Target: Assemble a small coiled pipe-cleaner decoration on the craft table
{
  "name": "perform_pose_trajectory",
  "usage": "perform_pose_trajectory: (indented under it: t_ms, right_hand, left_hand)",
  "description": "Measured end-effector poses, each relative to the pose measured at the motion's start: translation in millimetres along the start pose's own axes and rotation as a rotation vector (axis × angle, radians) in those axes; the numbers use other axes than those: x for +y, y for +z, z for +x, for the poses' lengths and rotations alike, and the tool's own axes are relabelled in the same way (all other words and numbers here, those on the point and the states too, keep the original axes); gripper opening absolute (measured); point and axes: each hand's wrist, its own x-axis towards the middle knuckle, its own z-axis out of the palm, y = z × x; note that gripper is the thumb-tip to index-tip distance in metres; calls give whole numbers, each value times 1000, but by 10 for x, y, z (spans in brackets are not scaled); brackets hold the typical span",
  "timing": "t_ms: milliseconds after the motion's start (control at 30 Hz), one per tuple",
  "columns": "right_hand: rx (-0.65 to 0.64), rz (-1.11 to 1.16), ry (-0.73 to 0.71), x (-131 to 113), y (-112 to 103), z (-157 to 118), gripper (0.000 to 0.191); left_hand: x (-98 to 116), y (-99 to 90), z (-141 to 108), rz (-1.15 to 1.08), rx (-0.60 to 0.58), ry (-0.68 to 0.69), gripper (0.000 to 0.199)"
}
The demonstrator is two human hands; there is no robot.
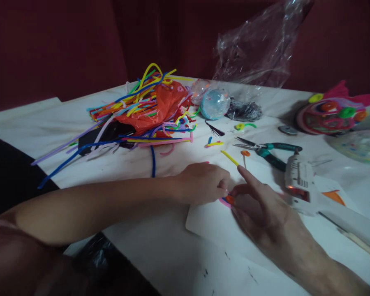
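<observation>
You seem to be shaping or joining the small multicoloured piece (pixel 229 200), which calls for steady fingertips: your right hand (pixel 273 220) pinches it narrowly at your twelve o'clock, while your left hand (pixel 200 183), fingers bunched at its ten o'clock edge, may grip it, but you cannot tell.

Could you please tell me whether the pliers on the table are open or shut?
Open: the two green-and-black handles of the pliers are spread well apart, and their pointed tips show a gap.
</observation>
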Motion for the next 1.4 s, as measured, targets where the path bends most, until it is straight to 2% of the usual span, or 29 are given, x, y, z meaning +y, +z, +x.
perform_pose_trajectory:
  t_ms: [267,433,567,767,900,1167,1400]
  right_hand:
    - [11,-5,-12,0,31,21,58]
    - [7,-28,8,34,55,-4,58]
    - [5,-53,28,47,67,-29,58]
    - [4,-60,24,42,73,-20,58]
    - [-3,-40,55,39,68,-20,58]
    - [3,-66,10,55,74,-30,58]
    - [-1,-79,22,43,68,-22,57]
  left_hand:
    - [-1,40,-17,23,36,52,9]
    - [-32,-17,-39,-97,-22,-28,8]
    - [-75,-12,-69,-179,-18,32,21]
    - [-57,91,-98,-73,81,75,6]
    - [-38,128,-102,-64,69,29,9]
    - [-6,83,-105,-108,57,-26,9]
    - [27,115,-109,-47,114,-19,5]
